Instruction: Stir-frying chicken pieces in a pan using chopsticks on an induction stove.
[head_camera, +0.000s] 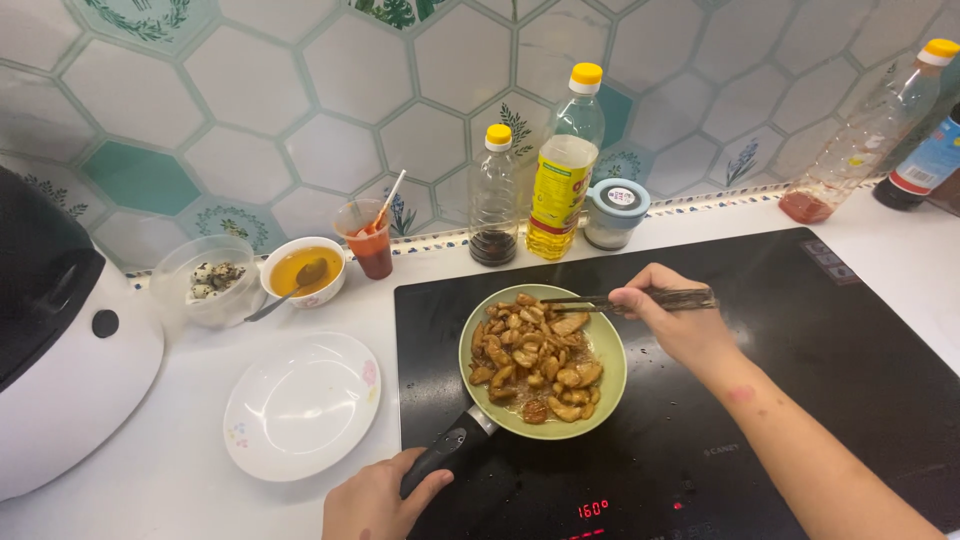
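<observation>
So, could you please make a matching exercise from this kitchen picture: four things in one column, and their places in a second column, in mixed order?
Things:
1. green frying pan
2. empty white plate
3. chopsticks
4. yellow oil bottle

Places:
A. standing against the tiled wall
B. in the right hand, tips over the food
C. on the black cooktop, its handle gripped by the left hand
D. on the white counter, left of the cooktop

Pairs: 1-C, 2-D, 3-B, 4-A
</observation>
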